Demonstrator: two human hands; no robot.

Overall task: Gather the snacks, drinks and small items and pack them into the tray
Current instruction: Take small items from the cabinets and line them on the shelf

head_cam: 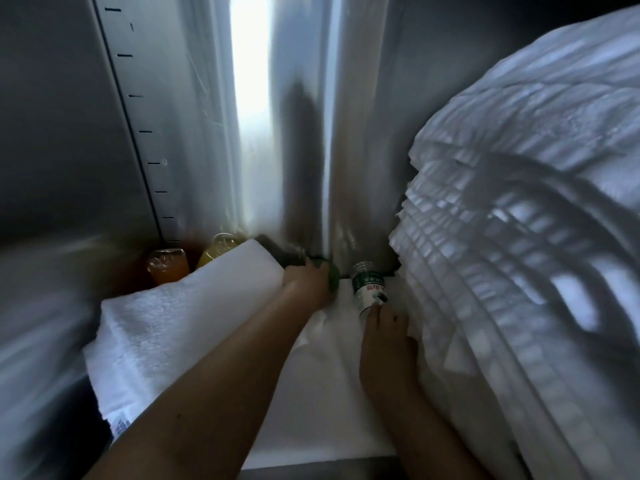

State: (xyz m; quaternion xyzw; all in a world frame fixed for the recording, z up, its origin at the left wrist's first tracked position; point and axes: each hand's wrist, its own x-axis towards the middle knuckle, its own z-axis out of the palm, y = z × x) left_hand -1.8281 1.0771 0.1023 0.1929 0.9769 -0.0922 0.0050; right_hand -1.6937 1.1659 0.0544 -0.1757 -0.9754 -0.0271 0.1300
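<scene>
Steel walls (194, 140) around white-lined shelf (322, 393)

Two orange drink bottles far left: one (168, 268), second (218, 249) beside it. One green-labelled bottle (369, 287) centre right. One green object (330, 277), blurred, under fingers. One folded white towel (180, 323) left. One white towel stack (502, 271) right. Two hands: left (304, 284), right (388, 336).
</scene>
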